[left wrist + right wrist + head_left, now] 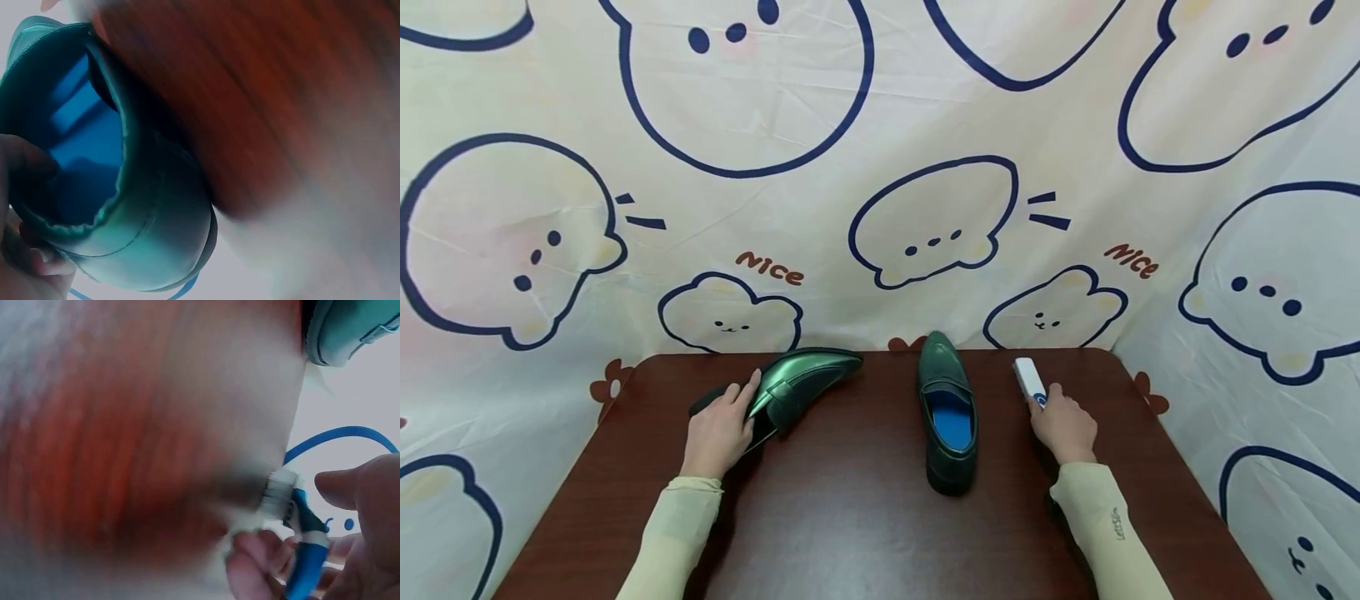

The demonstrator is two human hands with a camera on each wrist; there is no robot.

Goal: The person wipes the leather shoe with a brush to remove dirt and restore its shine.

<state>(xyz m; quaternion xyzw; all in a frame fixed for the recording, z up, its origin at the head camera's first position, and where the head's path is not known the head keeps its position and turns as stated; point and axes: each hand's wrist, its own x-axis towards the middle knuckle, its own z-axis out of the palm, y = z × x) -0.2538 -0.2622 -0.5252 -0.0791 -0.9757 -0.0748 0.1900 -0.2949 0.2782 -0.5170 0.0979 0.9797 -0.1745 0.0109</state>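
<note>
A shiny dark-green loafer (808,379) lies tipped at the back left, its toe pointing right. My left hand (718,433) grips it by the side of its opening; in the left wrist view the thumb (28,159) reaches inside over the blue insole (94,140), with other fingers against the outside. Over the right side of the table, my right hand (1066,427) holds a small brush (1030,379) with a white head. The right wrist view shows its pale bristles (278,495) and blue-and-white handle (307,565) between thumb and fingers.
A matching green loafer (943,362) stands upright between the hands, toe toward the back edge. The dark brown table (850,533) ends at a white cloth backdrop (820,217) printed with blue cartoon outlines, which also hangs along both sides.
</note>
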